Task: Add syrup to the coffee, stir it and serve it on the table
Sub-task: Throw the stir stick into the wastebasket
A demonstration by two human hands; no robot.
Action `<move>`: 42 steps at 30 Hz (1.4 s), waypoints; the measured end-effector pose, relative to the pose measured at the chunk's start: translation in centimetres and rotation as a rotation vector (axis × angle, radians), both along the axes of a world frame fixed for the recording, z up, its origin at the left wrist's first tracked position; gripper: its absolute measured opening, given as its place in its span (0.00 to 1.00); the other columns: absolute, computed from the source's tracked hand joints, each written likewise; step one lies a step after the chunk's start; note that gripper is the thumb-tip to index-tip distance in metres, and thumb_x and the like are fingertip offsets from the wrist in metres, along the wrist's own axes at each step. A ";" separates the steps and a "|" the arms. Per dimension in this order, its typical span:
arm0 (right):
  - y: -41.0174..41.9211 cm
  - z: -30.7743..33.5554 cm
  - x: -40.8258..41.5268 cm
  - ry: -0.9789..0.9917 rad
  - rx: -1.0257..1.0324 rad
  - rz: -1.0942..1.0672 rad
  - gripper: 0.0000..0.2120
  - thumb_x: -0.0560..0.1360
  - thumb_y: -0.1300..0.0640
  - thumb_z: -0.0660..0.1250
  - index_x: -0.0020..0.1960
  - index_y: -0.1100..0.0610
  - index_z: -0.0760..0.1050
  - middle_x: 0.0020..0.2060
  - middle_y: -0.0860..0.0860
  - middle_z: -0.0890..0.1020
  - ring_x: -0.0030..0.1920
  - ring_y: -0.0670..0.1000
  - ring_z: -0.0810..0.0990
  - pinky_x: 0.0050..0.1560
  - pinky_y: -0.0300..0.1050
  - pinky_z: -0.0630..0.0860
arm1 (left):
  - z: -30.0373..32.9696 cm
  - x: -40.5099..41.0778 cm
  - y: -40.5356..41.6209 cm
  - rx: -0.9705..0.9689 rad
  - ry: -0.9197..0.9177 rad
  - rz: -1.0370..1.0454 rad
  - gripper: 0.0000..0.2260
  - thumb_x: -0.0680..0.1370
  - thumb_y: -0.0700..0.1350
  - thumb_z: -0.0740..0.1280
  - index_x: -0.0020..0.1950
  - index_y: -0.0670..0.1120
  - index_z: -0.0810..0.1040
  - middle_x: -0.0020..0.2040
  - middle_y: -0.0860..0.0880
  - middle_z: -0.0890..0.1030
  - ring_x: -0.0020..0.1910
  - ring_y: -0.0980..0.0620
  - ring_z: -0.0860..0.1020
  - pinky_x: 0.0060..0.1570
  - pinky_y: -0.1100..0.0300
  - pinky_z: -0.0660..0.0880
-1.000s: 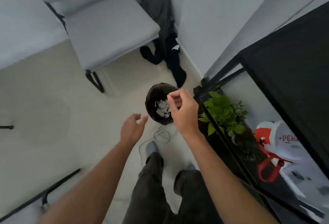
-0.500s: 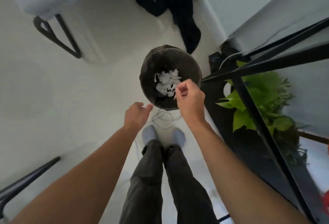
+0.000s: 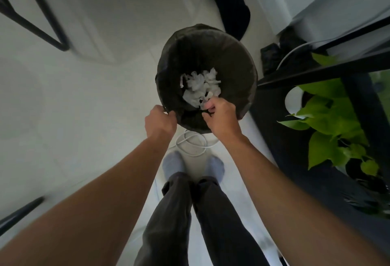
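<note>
Standing over a round bin lined with a black plastic bag, a person grips its rim at seven o'clock with the left hand. The right hand, fingers curled, hangs at five o'clock above crumpled white paper; what it holds cannot be told. No coffee shows.

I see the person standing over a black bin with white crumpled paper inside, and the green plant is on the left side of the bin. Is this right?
Not quite. The head view shows the green plant on the person's right side of the black bin, under the dark shelf frame. The rest holds: the person stands over the bin, and white crumpled paper lies inside.
</note>
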State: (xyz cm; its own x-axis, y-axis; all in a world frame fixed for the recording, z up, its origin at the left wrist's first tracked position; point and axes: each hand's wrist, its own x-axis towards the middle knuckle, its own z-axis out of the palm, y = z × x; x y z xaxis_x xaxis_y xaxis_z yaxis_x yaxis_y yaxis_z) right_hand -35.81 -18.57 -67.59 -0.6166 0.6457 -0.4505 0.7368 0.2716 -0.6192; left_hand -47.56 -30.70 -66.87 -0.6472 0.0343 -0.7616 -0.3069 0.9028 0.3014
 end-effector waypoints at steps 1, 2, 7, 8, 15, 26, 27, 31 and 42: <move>0.0 0.1 0.2 -0.022 -0.017 0.007 0.07 0.73 0.67 0.76 0.49 0.63 0.80 0.48 0.58 0.83 0.47 0.55 0.83 0.49 0.44 0.81 | 0.3 0.1 0.2 -0.004 -0.003 -0.025 0.17 0.77 0.51 0.64 0.63 0.45 0.75 0.53 0.43 0.84 0.53 0.41 0.81 0.53 0.51 0.78; -0.1 0.4 0.3 -0.029 -0.023 0.004 0.07 0.73 0.67 0.76 0.50 0.63 0.80 0.48 0.58 0.83 0.47 0.55 0.83 0.48 0.42 0.80 | 0.5 0.1 0.4 -0.019 -0.002 -0.050 0.18 0.78 0.51 0.64 0.65 0.43 0.75 0.55 0.43 0.83 0.55 0.41 0.80 0.51 0.54 0.76; -0.3 3.5 0.4 -0.062 -0.015 -0.027 0.05 0.76 0.64 0.73 0.51 0.62 0.81 0.49 0.58 0.83 0.50 0.56 0.83 0.52 0.46 0.80 | 4.3 -0.6 0.8 -0.047 0.000 -0.150 0.23 0.80 0.52 0.63 0.70 0.40 0.70 0.63 0.40 0.78 0.62 0.40 0.75 0.48 0.57 0.67; -0.3 4.5 0.3 -0.077 -0.027 -0.031 0.05 0.77 0.63 0.72 0.52 0.62 0.81 0.49 0.58 0.84 0.51 0.56 0.83 0.53 0.46 0.80 | 5.3 -0.8 0.8 -0.041 0.006 -0.188 0.22 0.80 0.52 0.63 0.69 0.40 0.70 0.63 0.41 0.78 0.62 0.41 0.75 0.48 0.57 0.67; -0.2 16.1 -1.7 -0.043 0.015 -0.119 0.06 0.80 0.61 0.68 0.47 0.63 0.80 0.44 0.59 0.85 0.49 0.58 0.84 0.52 0.52 0.81 | 18.5 -3.2 1.1 0.083 0.061 -0.450 0.20 0.82 0.56 0.59 0.65 0.43 0.77 0.62 0.43 0.80 0.61 0.42 0.77 0.56 0.55 0.71; 2.0 42.0 -7.3 0.132 0.077 -0.238 0.11 0.84 0.55 0.62 0.56 0.60 0.80 0.49 0.52 0.83 0.50 0.51 0.80 0.49 0.41 0.73 | 43.6 -8.8 3.7 0.238 0.270 -0.655 0.21 0.83 0.56 0.55 0.53 0.42 0.80 0.52 0.42 0.81 0.54 0.41 0.77 0.52 0.54 0.69; 2.4 44.7 -7.4 0.158 0.095 -0.254 0.11 0.84 0.55 0.62 0.56 0.60 0.80 0.49 0.52 0.83 0.50 0.51 0.80 0.49 0.40 0.72 | 46.3 -9.2 4.3 0.269 0.303 -0.671 0.21 0.83 0.55 0.55 0.46 0.41 0.78 0.46 0.43 0.80 0.50 0.41 0.78 0.47 0.54 0.69; 4.5 55.0 -8.1 0.283 0.201 -0.313 0.11 0.83 0.55 0.63 0.57 0.61 0.80 0.52 0.55 0.84 0.54 0.53 0.82 0.53 0.40 0.73 | 56.2 -10.7 7.3 0.391 0.429 -0.731 0.20 0.83 0.54 0.56 0.48 0.42 0.80 0.47 0.43 0.82 0.53 0.40 0.79 0.50 0.52 0.72; 11.5 73.5 -1.5 0.557 0.520 -0.569 0.10 0.83 0.55 0.64 0.55 0.61 0.80 0.48 0.51 0.83 0.49 0.50 0.81 0.39 0.26 0.66 | 74.2 -6.4 18.4 0.775 0.599 -0.847 0.20 0.82 0.57 0.59 0.63 0.44 0.79 0.60 0.44 0.81 0.61 0.42 0.77 0.58 0.55 0.70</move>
State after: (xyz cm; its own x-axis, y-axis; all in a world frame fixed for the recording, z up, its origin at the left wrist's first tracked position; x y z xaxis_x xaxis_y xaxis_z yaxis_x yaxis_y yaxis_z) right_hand -37.29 -7.11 5.96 -0.1874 0.9519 0.2423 0.4787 0.3039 -0.8237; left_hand -53.96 -12.31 7.38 -0.4387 0.8978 0.0401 0.6344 0.2778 0.7213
